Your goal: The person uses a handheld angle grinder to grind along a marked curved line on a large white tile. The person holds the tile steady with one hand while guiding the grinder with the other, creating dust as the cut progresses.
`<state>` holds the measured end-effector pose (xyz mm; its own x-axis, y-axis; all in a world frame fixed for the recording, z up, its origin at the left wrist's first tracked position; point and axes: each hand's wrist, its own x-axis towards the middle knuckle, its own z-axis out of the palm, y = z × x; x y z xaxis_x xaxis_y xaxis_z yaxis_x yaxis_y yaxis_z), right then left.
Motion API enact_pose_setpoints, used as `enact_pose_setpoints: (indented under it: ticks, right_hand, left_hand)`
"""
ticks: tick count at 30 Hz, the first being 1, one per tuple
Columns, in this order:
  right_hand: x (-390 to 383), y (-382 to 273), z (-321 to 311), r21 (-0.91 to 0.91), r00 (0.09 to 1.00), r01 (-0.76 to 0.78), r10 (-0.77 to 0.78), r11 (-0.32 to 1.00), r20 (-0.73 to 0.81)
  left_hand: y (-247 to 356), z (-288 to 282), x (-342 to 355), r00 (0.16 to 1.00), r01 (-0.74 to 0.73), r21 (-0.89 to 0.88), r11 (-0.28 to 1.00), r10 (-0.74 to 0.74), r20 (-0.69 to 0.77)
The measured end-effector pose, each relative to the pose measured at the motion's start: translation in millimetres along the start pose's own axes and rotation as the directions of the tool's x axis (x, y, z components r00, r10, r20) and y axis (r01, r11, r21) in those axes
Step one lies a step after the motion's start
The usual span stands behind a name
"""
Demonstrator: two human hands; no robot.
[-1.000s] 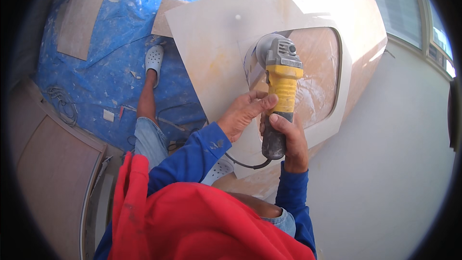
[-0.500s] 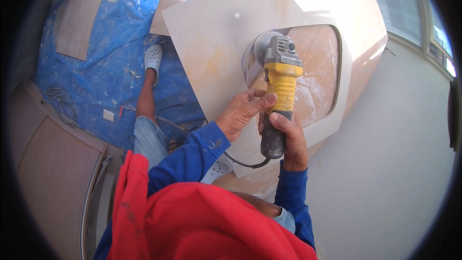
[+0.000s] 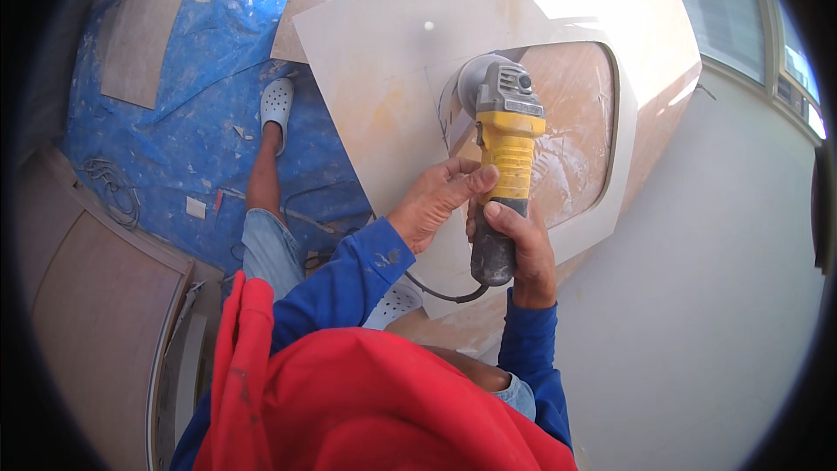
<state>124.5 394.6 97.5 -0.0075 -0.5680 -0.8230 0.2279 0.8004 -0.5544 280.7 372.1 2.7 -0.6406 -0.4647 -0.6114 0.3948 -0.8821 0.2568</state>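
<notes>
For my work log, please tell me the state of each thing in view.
Grinder, held; running or not, cannot tell
Right hand, closed around grinder
Left hand, curled, thumb at grinder
Grinder cord, attached, bent
White panel, cut through
Blue sheet, spread, wrinkled
Loose cable, coiled
Clogs, worn

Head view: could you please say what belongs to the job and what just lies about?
Job: angle grinder, gripped by the right hand, left hand at its side; pale panel beneath.
Apparently lying about: long wooden board; looped cord; small white piece.
</notes>
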Motion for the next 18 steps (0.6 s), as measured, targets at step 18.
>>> enact_pose_setpoints:
  ticks: [18]
  right_hand:
    - [-2.8, -1.9, 8.6, -0.019, 1.000, 0.014, -0.014, 1.000, -0.021]
  left_hand:
    - [-2.0, -5.8, -2.3, 1.000, 0.007, 0.010, 1.000, -0.007, 0.023]
